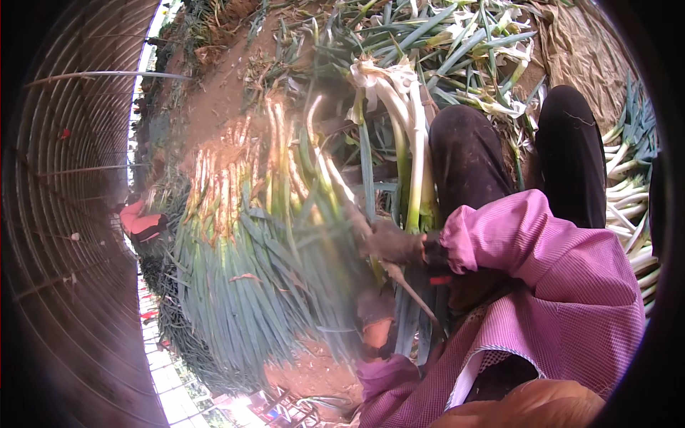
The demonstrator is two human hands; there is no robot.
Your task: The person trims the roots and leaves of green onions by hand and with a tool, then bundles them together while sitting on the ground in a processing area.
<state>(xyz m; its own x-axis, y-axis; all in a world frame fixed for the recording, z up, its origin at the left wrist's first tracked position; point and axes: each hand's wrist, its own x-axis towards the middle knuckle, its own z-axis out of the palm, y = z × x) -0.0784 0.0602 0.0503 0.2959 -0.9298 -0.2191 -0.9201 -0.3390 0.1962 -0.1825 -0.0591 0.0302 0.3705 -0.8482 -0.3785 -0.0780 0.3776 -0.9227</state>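
Note:
My right hand (392,242), in a dark glove, is closed around a pale leek stalk (341,185); a thin brownish strip hangs below the fist. My left hand (374,307), also dark-gloved, is lower down among blurred green leaves, its fingers smeared and unclear. A large pile of leeks (235,264), pale root ends upward and long green leaves below, lies at the left of my hands. Beside my right hand stand thicker white-stemmed leeks (416,157) with peeled skins at their tops.
My knees (467,150) are at the right. Loose leaves and trimmings (457,43) lie on the soil (214,78) ahead. More leeks (626,228) and tan sheeting (567,43) are at the right. A co-worker in pink (139,217) is far left under the arched tunnel frame (78,178).

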